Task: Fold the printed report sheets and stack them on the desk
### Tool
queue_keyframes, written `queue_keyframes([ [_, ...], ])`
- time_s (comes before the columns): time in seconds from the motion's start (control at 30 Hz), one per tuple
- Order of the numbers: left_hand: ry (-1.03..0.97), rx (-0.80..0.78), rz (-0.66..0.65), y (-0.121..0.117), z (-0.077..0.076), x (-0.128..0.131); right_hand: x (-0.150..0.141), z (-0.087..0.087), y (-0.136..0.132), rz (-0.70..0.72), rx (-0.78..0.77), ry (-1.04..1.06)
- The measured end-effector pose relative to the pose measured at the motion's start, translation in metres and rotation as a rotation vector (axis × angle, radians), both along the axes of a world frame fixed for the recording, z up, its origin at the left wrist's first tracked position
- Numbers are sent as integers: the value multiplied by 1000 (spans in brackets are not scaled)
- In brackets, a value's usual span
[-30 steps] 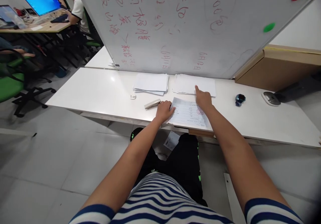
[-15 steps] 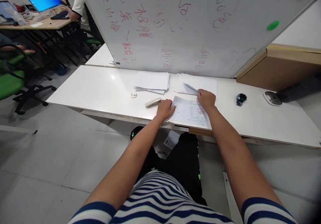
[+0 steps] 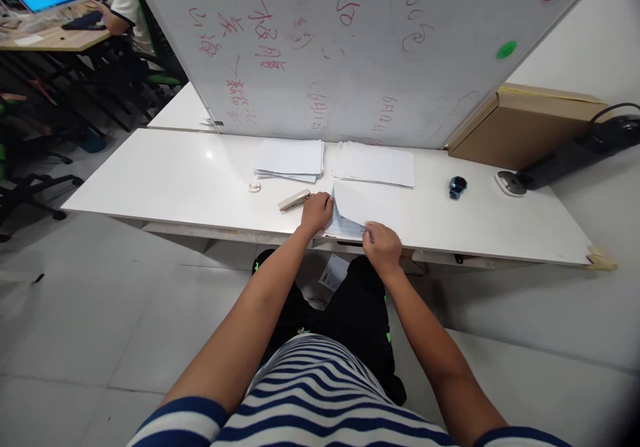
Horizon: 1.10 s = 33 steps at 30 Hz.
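My right hand [image 3: 383,247] pinches the near edge of a sheet of paper [image 3: 367,203], its blank white side up. The sheet lies partly over a printed form [image 3: 343,227] at the table's front edge, with a gap between them. My left hand [image 3: 316,212], fingers curled, rests at the form's left edge with the thumb side against it; what lies under those fingers is hidden. Close beside its knuckles is a beige stapler [image 3: 294,201]. Behind my hands lie two paper stacks, the left stack [image 3: 289,159] and the right stack [image 3: 375,163].
A whiteboard [image 3: 350,67] with red writing stands along the table's back. A small white object [image 3: 255,187] lies left, a dark watch [image 3: 457,187] right. Farther right are a mouse [image 3: 511,183] and a cardboard box [image 3: 520,127]. A person [image 3: 125,13] sits back left.
My right hand has lifted a sheet from the right stack and brought it toward me, over the form. My left hand stays at the form's left edge. The view has shifted a little.
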<state>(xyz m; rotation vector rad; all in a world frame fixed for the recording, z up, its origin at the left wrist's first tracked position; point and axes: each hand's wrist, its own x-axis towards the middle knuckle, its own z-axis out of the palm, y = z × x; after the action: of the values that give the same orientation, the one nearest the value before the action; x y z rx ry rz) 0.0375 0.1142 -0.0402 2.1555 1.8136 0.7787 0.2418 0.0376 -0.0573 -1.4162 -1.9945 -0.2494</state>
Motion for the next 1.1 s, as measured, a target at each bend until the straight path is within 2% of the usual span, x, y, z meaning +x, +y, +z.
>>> queue_keyframes([
  [0.13,-53,-7,9,0,2,-2,-9,-12,-17,20,-17,45],
  [0.3,-191,-15,40,0,2,-5,-15,-16,-22,58,-51,33],
  [0.4,-273,-15,14,-2,2,-6,-16,-17,-27,80,-70,6],
  [0.57,-159,-12,-1,-2,1,-5,-9,-6,-19,136,-171,-51],
  [0.7,-71,-30,10,0,1,-5,2,19,25,178,-277,-5],
  [0.77,-49,-25,5,-1,1,-4,8,30,57,87,-265,57],
  [0.83,-35,-30,2,-1,2,-4,14,35,91,2,-274,26],
  [0.97,-41,-45,20,-2,4,-4,20,32,145,6,-352,-209],
  [1.1,-65,-46,23,-2,4,-4,21,16,172,83,-353,-356],
])
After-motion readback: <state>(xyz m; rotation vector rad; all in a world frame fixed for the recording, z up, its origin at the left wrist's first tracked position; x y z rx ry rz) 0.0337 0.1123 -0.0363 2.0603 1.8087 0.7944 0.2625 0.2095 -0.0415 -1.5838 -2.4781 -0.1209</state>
